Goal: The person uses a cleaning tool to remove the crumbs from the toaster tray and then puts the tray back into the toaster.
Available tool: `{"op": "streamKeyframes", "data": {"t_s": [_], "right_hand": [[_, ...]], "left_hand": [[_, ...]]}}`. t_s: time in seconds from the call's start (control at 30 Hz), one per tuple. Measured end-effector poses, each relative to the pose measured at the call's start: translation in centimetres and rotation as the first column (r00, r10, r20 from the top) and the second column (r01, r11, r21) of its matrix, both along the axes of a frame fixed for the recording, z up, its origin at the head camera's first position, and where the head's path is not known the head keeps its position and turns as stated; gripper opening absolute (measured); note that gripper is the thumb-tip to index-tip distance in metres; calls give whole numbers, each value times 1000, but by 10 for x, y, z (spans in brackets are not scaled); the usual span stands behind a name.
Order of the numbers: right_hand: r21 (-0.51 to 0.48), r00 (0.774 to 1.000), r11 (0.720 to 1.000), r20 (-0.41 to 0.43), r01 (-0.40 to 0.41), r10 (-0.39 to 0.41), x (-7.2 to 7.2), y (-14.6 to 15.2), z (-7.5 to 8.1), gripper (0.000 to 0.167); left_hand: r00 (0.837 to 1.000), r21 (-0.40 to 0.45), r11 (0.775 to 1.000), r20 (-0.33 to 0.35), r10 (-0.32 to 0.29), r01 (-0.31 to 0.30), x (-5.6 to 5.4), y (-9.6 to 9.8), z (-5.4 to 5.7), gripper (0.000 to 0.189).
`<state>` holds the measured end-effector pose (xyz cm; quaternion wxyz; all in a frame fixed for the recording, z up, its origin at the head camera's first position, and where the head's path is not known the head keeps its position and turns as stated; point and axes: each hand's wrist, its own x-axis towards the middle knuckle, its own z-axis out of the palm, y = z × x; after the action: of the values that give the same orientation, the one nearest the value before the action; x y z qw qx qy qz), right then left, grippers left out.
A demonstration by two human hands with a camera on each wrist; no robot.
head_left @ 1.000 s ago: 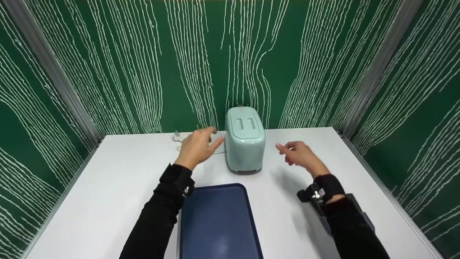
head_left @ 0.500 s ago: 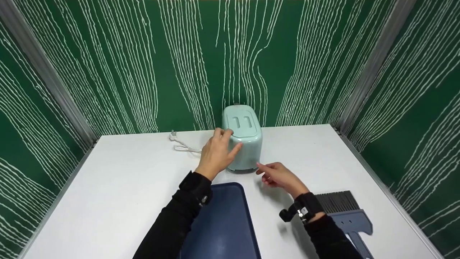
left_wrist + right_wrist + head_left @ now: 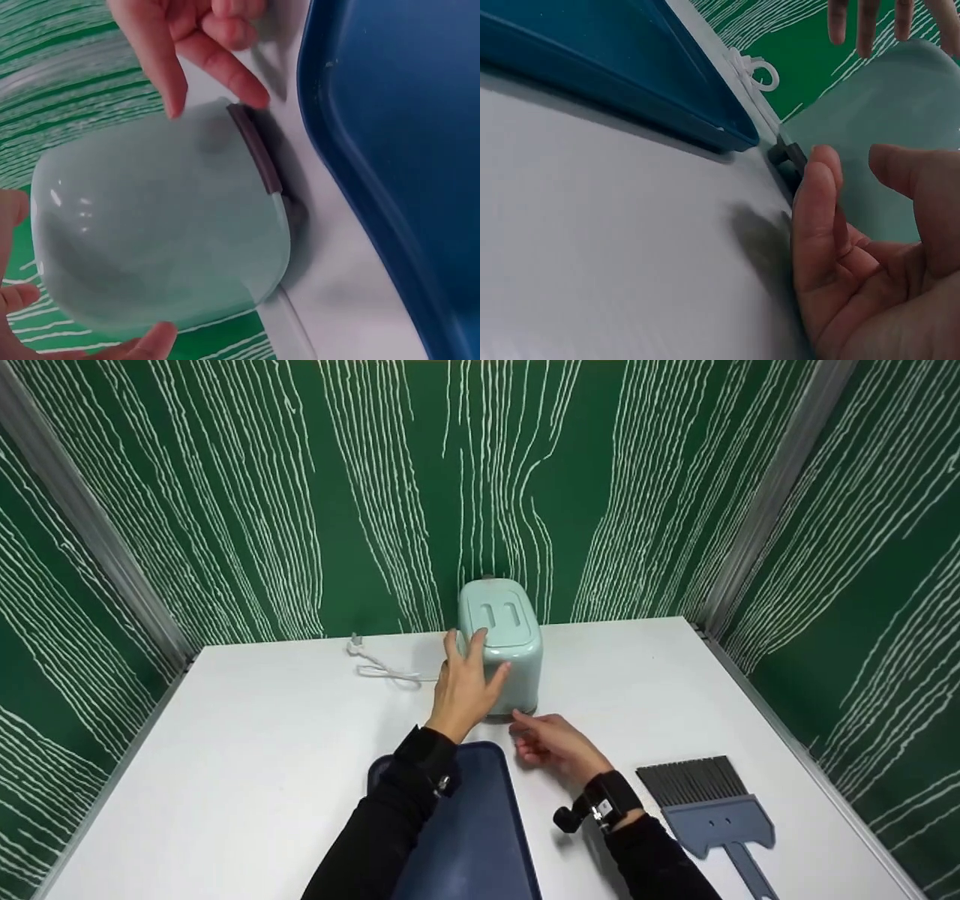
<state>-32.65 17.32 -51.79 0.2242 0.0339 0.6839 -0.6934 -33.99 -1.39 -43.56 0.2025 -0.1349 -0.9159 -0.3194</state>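
Observation:
A mint-green toaster point(image 3: 517, 660) with a lid on top, two slots moulded into it, stands upright at the back of the white table. My left hand point(image 3: 461, 690) is at its front left corner, fingers spread and not wrapped round it; whether they touch cannot be told. Low at the front, my right hand point(image 3: 555, 742) has thumb and forefinger reaching toward the toaster's bottom edge, where a dark strip point(image 3: 259, 150) shows in the left wrist view. Its other fingers curl loosely and hold nothing. In the right wrist view, thumb and fingers point(image 3: 815, 217) stand apart beside the toaster.
A dark blue tray point(image 3: 469, 840) lies in front of the toaster, partly under my left forearm. On the right lies a brush point(image 3: 716, 821) with dark bristles. The white cord and plug point(image 3: 386, 669) rest left of the toaster. Green walls point(image 3: 375, 495) enclose the table.
My left hand has come right, from beside the toaster to its front left corner. The right hand has moved left and down to the toaster's front base, uncovering the brush.

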Motion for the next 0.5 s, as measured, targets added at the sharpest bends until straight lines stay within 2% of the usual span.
{"op": "streamKeyframes", "data": {"t_s": [0.23, 0.5], "right_hand": [[-176, 998, 983, 50, 56, -48, -1, -12, -6, 58], [-273, 990, 955, 109, 118, -91, -1, -20, -10, 49]], "left_hand": [[998, 102, 994, 53, 41, -47, 2, 11, -4, 72], [994, 202, 977, 99, 41, -61, 0, 18, -15, 73]]}}
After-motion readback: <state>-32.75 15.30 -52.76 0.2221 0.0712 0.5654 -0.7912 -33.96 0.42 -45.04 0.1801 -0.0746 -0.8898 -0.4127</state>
